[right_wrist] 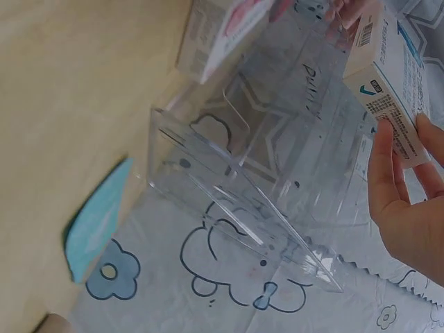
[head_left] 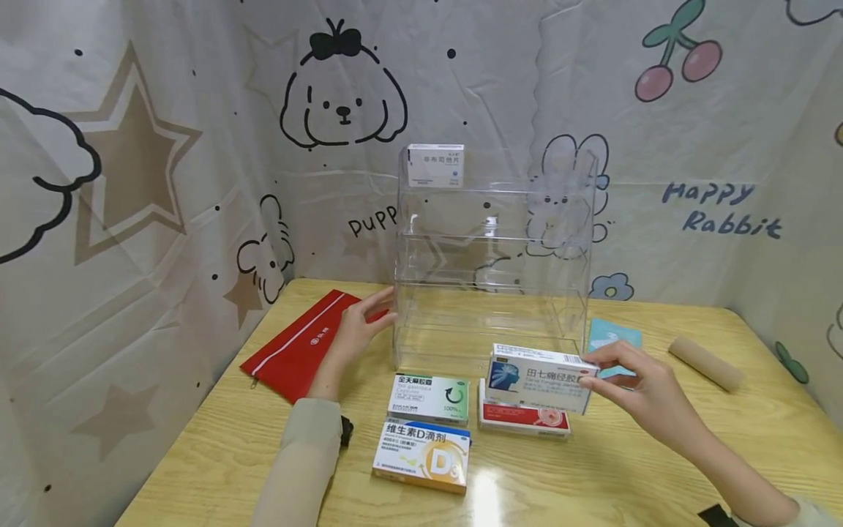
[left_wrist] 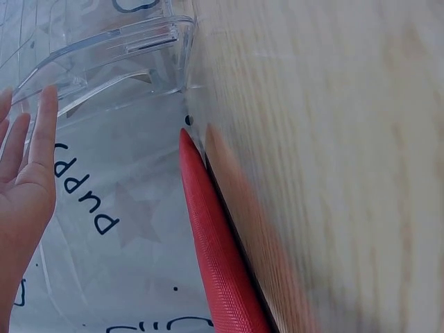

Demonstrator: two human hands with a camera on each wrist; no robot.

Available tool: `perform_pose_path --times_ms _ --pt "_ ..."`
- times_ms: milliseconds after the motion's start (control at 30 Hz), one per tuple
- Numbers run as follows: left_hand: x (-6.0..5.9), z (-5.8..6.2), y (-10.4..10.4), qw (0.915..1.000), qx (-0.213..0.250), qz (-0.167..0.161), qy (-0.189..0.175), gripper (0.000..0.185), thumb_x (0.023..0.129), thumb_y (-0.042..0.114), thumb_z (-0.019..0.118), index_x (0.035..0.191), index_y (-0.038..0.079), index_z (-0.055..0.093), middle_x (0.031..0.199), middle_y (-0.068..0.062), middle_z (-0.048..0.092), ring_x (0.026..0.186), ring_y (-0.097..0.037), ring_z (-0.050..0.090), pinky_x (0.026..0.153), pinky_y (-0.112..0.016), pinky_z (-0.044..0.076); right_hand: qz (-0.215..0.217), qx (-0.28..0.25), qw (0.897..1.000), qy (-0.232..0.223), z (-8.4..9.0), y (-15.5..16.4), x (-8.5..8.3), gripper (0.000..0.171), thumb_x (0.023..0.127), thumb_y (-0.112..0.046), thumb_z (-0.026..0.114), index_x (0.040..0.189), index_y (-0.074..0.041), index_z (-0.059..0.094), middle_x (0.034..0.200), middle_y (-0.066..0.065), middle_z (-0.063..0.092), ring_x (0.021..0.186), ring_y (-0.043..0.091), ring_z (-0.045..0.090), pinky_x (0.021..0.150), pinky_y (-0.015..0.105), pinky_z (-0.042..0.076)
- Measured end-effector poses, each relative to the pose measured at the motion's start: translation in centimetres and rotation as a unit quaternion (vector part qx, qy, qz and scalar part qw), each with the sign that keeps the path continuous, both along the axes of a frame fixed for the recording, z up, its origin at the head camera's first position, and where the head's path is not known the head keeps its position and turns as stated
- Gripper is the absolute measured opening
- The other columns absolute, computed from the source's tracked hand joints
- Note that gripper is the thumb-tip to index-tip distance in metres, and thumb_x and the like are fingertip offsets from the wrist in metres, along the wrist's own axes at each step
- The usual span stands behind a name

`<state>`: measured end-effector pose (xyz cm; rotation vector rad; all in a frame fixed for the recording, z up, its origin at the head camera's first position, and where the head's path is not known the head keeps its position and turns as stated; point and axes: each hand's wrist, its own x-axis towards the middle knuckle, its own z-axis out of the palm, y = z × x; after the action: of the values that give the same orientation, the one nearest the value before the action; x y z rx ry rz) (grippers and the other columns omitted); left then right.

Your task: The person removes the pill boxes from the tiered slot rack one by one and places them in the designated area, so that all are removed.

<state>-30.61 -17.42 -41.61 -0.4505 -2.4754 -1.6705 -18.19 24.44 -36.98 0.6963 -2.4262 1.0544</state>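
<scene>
The blue-and-white medicine box (head_left: pixel 540 378) is lifted off the table, pinched at its right end by the right hand (head_left: pixel 642 395), thumb under and fingers over its top edge; the right wrist view shows the fingers (right_wrist: pixel 383 163) flat against its printed side. It hangs just above a red-and-white box (head_left: pixel 524 419) lying on the wooden table (head_left: pixel 658 468), and just in front of the clear acrylic shelf rack (head_left: pixel 490 256).

The left hand (head_left: pixel 358 329) is relaxed, fingers nearly straight, its fingertips (left_wrist: pixel 47 114) at the rack's lower left edge; whether they press it cannot be told. Beneath this hand lies a red zip pouch (head_left: pixel 296 348).

Between the two forearms sit a green-and-white box (head_left: pixel 429 397) and, nearer the person, a yellow vitamin D box (head_left: pixel 421 455). A white box (head_left: pixel 435 165) stands on the rack's top tier. Beyond the right hand lie a light blue packet (head_left: pixel 615 337) and a tan roll (head_left: pixel 706 362), with bare table in front of them.
</scene>
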Motion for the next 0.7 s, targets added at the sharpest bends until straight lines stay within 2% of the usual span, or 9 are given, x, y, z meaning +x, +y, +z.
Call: perform_pose_path --times_ms 133,167,333,400,567,700 --pt "0.0 0.2 0.0 1.0 0.007 -0.005 0.001 0.057 0.094 0.009 0.064 0.147 0.008 0.044 0.15 -0.016 0.047 0.135 -0.033 0.051 0.107 -0.049 0.046 0.003 -0.001 1.0 -0.021 -1.0 0.1 0.7 0.026 0.079 0.002 0.076 0.1 -0.013 0.07 0.096 -0.014 0.063 0.086 -0.009 0.06 0.066 0.016 0.058" --pt "0.3 0.5 0.1 1.0 0.004 -0.005 0.003 0.057 0.094 0.008 0.064 0.147 0.007 0.044 0.15 -0.018 0.047 0.135 -0.035 0.05 0.107 -0.05 0.046 0.005 -0.003 1.0 -0.028 -1.2 0.1 0.9 0.025 0.08 0.002 0.076 0.1 -0.013 0.07 0.096 -0.014 0.063 0.085 -0.008 0.06 0.066 0.017 0.059" --pt "0.4 0.5 0.2 1.0 0.001 -0.002 -0.004 0.057 0.094 0.004 0.062 0.147 0.003 0.042 0.15 -0.022 0.045 0.135 -0.037 0.049 0.108 -0.052 0.045 0.016 -0.014 0.998 -0.062 -2.4 0.1 1.8 0.023 0.081 0.0 0.075 0.099 -0.013 0.069 0.096 -0.014 0.064 0.084 -0.006 0.062 0.064 0.021 0.06" --pt "0.1 0.1 0.2 1.0 0.003 -0.001 -0.005 0.058 0.094 0.004 0.062 0.148 0.004 0.042 0.15 -0.021 0.045 0.136 -0.037 0.049 0.108 -0.052 0.045 0.024 -0.018 0.997 -0.073 -2.8 0.1 2.1 0.023 0.081 0.0 0.075 0.099 -0.012 0.069 0.097 -0.015 0.064 0.084 -0.006 0.063 0.063 0.021 0.06" --pt "0.0 0.1 0.1 0.9999 0.01 -0.005 -0.002 0.057 0.094 0.007 0.063 0.147 0.008 0.044 0.149 -0.018 0.047 0.135 -0.035 0.05 0.107 -0.051 0.046 0.045 -0.018 0.994 -0.096 -3.6 0.2 2.7 0.02 0.083 -0.002 0.074 0.099 -0.013 0.069 0.098 -0.015 0.065 0.083 -0.004 0.063 0.06 0.023 0.06" --pt "0.0 0.2 0.0 1.0 0.003 0.002 -0.004 0.056 0.094 0.009 0.064 0.147 0.01 0.045 0.149 -0.015 0.049 0.135 -0.032 0.051 0.107 -0.048 0.047 0.075 -0.016 0.99 -0.122 -4.2 0.1 2.9 0.019 0.084 -0.004 0.073 0.099 -0.015 0.068 0.097 -0.01 0.067 0.082 -0.003 0.063 0.059 0.023 0.059"
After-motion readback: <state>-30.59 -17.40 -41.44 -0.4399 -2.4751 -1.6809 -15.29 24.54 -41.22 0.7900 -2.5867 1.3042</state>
